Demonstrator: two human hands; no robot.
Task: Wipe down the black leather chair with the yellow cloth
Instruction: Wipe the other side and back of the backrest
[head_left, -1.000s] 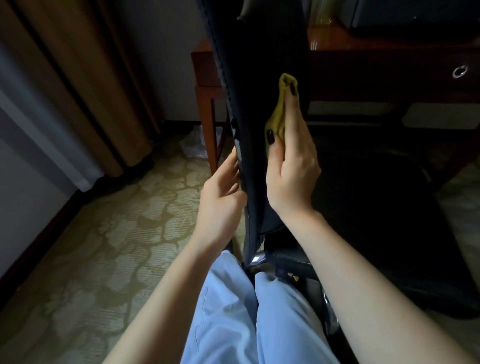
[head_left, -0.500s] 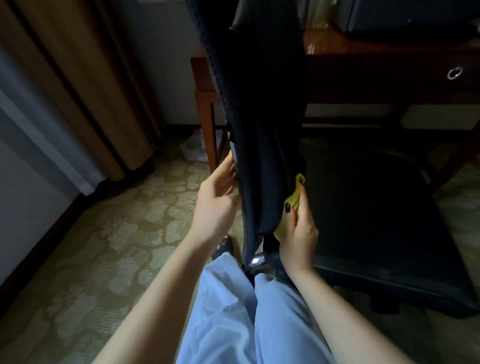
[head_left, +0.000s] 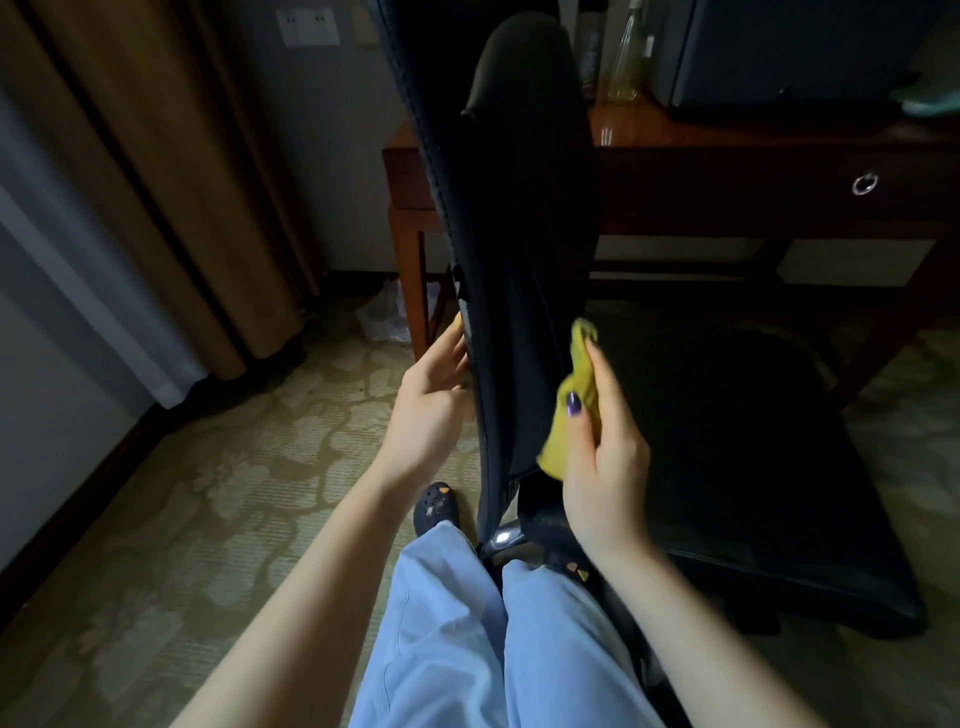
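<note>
Mid-wipe, the yellow cloth (head_left: 571, 415) is pinched in the right hand (head_left: 605, 457) low on the back of the black leather chair (head_left: 519, 234), steadied by the left hand (head_left: 431, 405) with straight fingers; a fresh upward stroke is probably called for.

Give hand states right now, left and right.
Left hand: open, straight fingers resting on the backrest edge of the black leather chair.
Right hand: closed on the yellow cloth, thumb pinching it against the backrest.
</note>
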